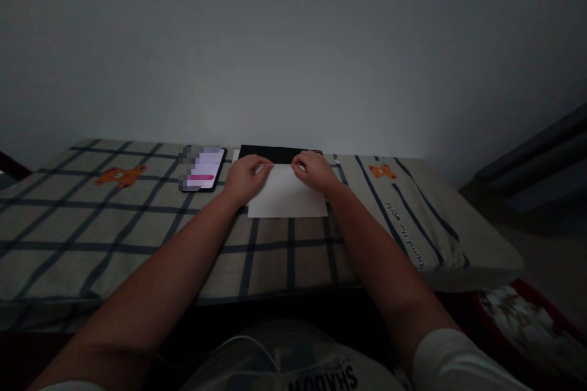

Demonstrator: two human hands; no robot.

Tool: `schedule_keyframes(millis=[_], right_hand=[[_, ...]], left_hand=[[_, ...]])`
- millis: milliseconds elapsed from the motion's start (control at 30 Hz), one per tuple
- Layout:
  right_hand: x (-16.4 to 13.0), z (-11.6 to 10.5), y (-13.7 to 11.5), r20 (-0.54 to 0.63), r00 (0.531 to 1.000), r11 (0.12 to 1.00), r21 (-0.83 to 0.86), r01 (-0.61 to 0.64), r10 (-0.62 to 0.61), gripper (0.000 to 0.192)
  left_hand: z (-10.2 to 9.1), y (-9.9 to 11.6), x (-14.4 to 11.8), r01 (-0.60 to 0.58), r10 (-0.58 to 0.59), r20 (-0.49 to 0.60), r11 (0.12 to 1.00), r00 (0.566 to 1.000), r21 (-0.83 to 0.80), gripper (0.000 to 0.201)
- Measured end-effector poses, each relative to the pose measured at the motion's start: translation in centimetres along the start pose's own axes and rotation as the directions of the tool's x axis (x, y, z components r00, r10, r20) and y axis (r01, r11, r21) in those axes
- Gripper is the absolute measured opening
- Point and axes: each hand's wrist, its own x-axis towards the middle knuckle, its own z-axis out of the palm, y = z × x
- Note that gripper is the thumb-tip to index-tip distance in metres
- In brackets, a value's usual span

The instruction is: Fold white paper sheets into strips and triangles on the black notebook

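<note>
A white sheet of paper lies on a checked cloth surface, partly over a flat black board. My left hand pinches the paper's far edge near its left corner. At the same edge, a little to the right, my right hand pinches the paper too. Both sets of fingers are closed on the paper's upper edge.
A phone with a lit screen lies left of my left hand. Orange bear prints decorate the cloth. A plain wall rises behind. The surface's right edge drops off near a red-rimmed basin on the floor.
</note>
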Motion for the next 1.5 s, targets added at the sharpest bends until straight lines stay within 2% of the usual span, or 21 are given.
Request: schedule_keyframes(millis=[133, 233, 400, 500, 567, 667, 833, 1100, 1333, 1500], right_hand=[[-0.1, -0.4, 0.5, 0.006, 1.0, 0.998, -0.049, -0.028, 0.029, 0.017], [-0.2, -0.3, 0.4, 0.011, 1.0, 0.996, -0.092, -0.018, 0.019, 0.018], [-0.2, 0.1, -0.2, 0.028, 0.999, 0.989, -0.141, 0.043, -0.039, 0.018], [-0.2, 0.4, -0.9, 0.026, 0.997, 0.986, -0.144, 0.079, -0.076, 0.019], [-0.1, 0.6, -1.4, 0.032, 0.994, 0.984, -0.142, 0.105, -0.102, 0.019], [-0.1, 0.8, -2.1, 0.042, 0.989, 0.978, -0.151, 0.144, -0.139, 0.02], [0.1, 0.6, -2.3, 0.044, 0.981, 0.963, -0.188, 0.193, -0.188, 0.019], [-0.2, -0.4, -0.9, 0.013, 0.997, 0.976, -0.204, 0.079, -0.078, 0.018], [-0.4, -0.9, 0.0, -0.028, 1.0, 0.983, -0.183, 0.003, -0.009, 0.015], [-0.5, -1.0, 0.4, -0.072, 0.997, 0.984, -0.172, -0.041, 0.029, 0.015]], left_hand=[[-0.3, -0.2, 0.3, 0.109, -0.109, 0.034, 0.994, 0.993, 0.004, 0.031], [-0.7, -0.2, 0.4, 0.14, -0.147, 0.074, 0.986, 0.986, 0.092, 0.027], [-0.9, 0.4, 0.2, -0.079, 0.043, 0.113, 0.937, 0.993, 0.339, 0.027], [-0.4, 1.2, -0.1, -0.195, 0.136, 0.171, 0.896, 0.976, 0.399, 0.033], [0.0, 1.7, -0.3, -0.246, 0.164, 0.23, 0.887, 0.959, 0.391, 0.033], [0.4, 2.0, -0.4, -0.25, 0.151, 0.271, 0.891, 0.951, 0.38, 0.031], [0.2, 1.9, -0.3, -0.219, 0.125, 0.254, 0.896, 0.959, 0.387, 0.026], [-0.4, 1.5, 0.1, -0.185, 0.098, 0.234, 0.904, 0.967, 0.386, 0.026], [-0.6, 0.8, 0.3, -0.14, 0.077, 0.212, 0.944, 0.974, 0.3, 0.025], [-0.6, 1.0, 0.2, -0.152, 0.084, 0.213, 0.933, 0.973, 0.326, 0.027]])
